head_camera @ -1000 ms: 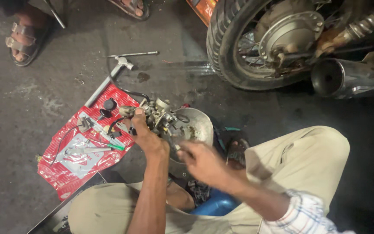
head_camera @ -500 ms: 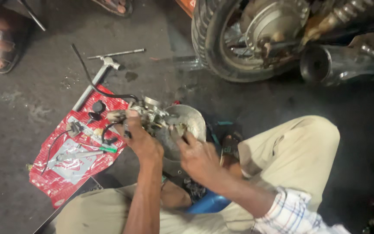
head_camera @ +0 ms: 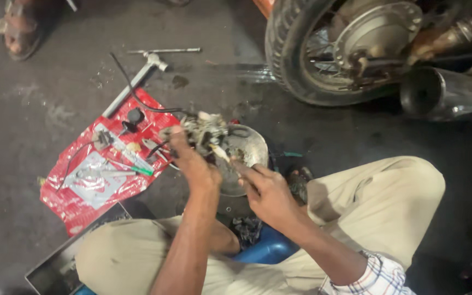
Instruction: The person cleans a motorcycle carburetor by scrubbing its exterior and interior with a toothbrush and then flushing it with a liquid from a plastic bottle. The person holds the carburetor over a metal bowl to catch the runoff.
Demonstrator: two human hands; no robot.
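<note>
over the round metal bowl (head_camera: 249,150), just above the knees, the left hand (head_camera: 192,164) is clamped around a small greasy carburettor-like part (head_camera: 206,131). the right hand (head_camera: 266,188) comes in from four o'clock, fingers pinched narrow on something slim; what it is i cannot tell. best to keep the part steady over the bowl so loose bits drop there. at nine o'clock lies a red plastic bag (head_camera: 83,202) with small tools, and at one o'clock the motorcycle wheel (head_camera: 329,49).
</note>
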